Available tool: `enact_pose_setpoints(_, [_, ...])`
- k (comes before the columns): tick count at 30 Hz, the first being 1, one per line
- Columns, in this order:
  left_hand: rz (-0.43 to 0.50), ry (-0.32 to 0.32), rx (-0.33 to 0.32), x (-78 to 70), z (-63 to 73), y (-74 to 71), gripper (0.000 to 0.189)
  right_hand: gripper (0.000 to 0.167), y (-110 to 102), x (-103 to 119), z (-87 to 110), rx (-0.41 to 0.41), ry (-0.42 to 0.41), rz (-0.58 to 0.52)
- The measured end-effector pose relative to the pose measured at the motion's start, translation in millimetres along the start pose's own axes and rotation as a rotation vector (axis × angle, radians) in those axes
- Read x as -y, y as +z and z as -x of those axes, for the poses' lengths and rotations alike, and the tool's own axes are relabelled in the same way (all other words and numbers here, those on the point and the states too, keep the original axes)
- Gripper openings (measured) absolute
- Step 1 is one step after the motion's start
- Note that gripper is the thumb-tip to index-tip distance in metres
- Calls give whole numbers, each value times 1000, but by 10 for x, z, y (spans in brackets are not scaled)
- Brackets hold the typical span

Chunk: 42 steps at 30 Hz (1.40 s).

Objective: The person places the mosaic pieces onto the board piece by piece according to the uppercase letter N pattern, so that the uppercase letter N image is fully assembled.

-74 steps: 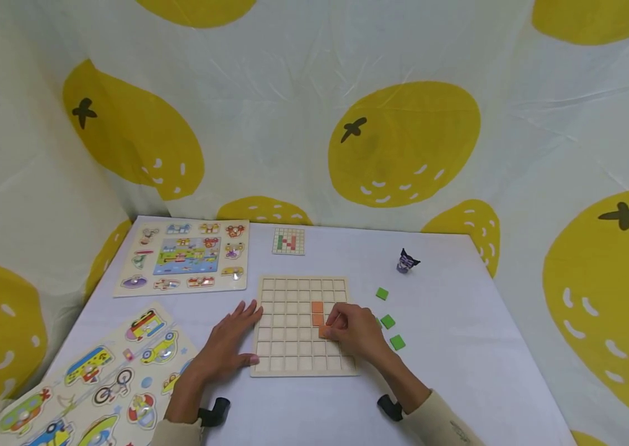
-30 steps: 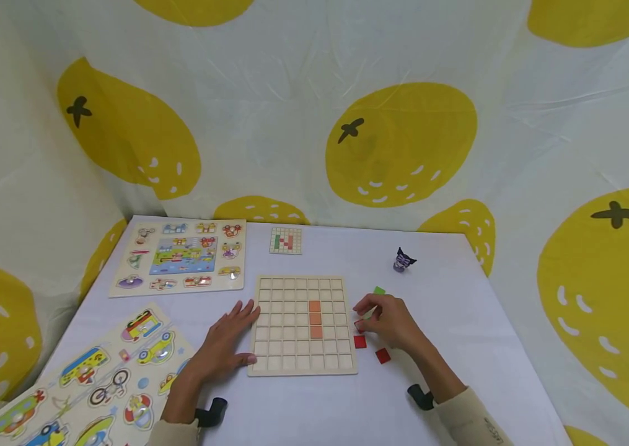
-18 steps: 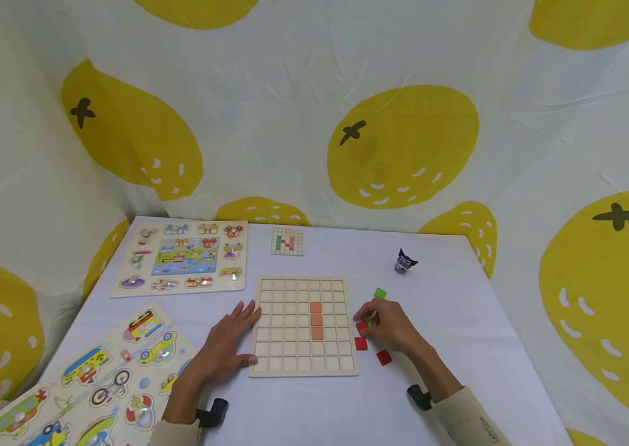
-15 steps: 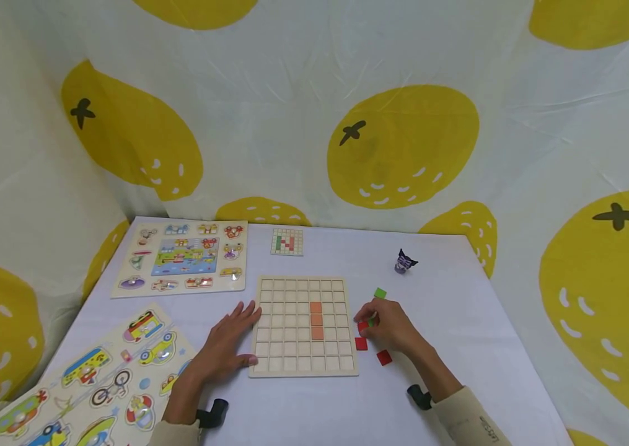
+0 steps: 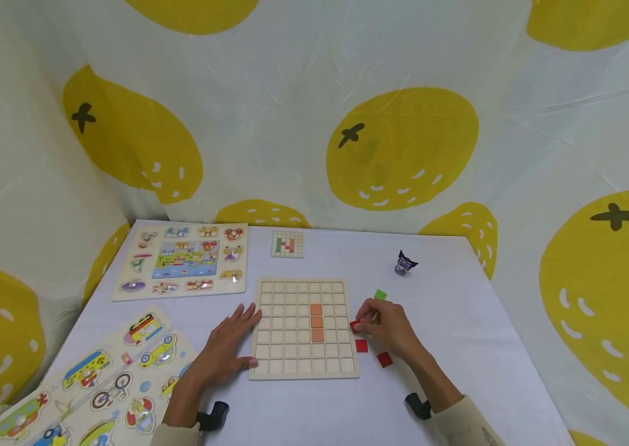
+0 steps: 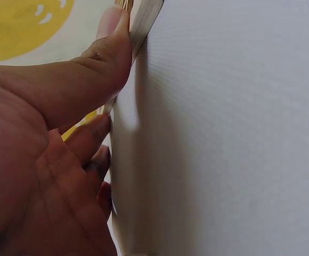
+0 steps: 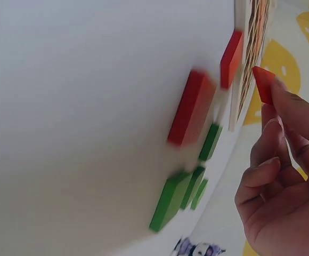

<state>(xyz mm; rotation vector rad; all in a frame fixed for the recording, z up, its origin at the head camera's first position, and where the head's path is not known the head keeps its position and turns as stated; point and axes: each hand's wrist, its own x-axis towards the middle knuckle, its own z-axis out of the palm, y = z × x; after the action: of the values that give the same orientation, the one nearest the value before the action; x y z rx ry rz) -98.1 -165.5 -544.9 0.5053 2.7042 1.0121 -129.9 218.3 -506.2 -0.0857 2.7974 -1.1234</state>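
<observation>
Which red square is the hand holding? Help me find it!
On the white table, find the wooden grid board. Beside its right edge is the person's right hand, pinching a red tile. Two other red tiles lie on the table; only this one is held.

Your head view looks forward and down from above, far enough back to catch your left grip, right grip and the tabletop around them. Both wrist views are super close, tipped sideways. Right one shares the red tiles beside its grip with head; left shares the board.
</observation>
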Motion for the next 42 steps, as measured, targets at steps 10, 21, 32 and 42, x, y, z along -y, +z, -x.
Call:
enact_pose_setpoints(10, [0,-6,12,-20,-6,-3,104,20,189,166,109,34,-6,-53])
enact_pose_setpoints(21, [-11,-5,9,-30,-2,-16,104,16,399,294,199,109,-62,-59])
enact_pose_setpoints(32, [-5,-8,9,-40,-3,-10,104,19,507,379,205,104,-72,27])
enact_pose_setpoints(42, [1,-12,9,-48,4,-13,104,21,557,442,198,113,-72,77])
